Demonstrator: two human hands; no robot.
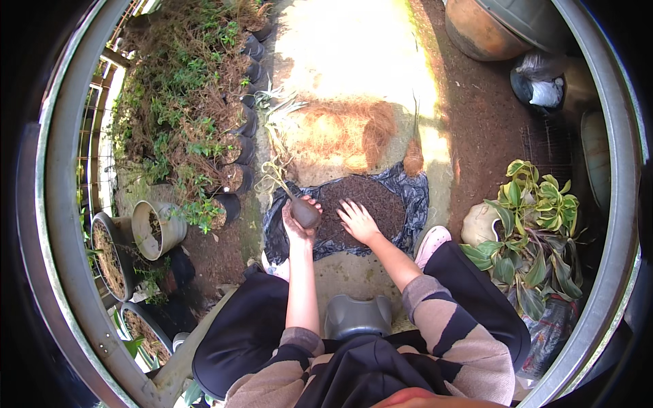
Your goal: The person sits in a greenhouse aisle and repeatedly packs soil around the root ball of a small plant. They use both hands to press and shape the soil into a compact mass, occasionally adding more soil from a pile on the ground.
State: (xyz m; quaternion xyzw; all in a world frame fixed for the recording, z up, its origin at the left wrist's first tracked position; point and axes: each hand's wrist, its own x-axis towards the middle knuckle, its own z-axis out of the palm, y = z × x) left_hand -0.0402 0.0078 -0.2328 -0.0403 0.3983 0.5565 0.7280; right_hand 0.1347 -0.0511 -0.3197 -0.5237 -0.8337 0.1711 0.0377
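My left hand (297, 224) holds a dark, rounded ball of soil (306, 213), with a plant's pale stems and long leaves (275, 176) rising from it towards the upper left. Dark loose soil (357, 196) lies on a black plastic sheet (416, 204) before me. On that soil, my right hand (359, 222) rests with its fingers spread, palm down. Behind the sheet is a mat of brown fibre (342, 132). A fibre-wrapped ball with a thin stem (413, 159) sits to its right, beyond the sheet's far edge. Grey-green leafy plants (278, 109) lie left of the fibre.
Potted seedlings in black bags (237, 178) line the left side, with a white bucket (159, 229) lower down. At right stand a pale pot (478, 224) and variegated plants (541, 204). A grey plastic stool (358, 316) is between my legs. Large pots (484, 35) stand farther off.
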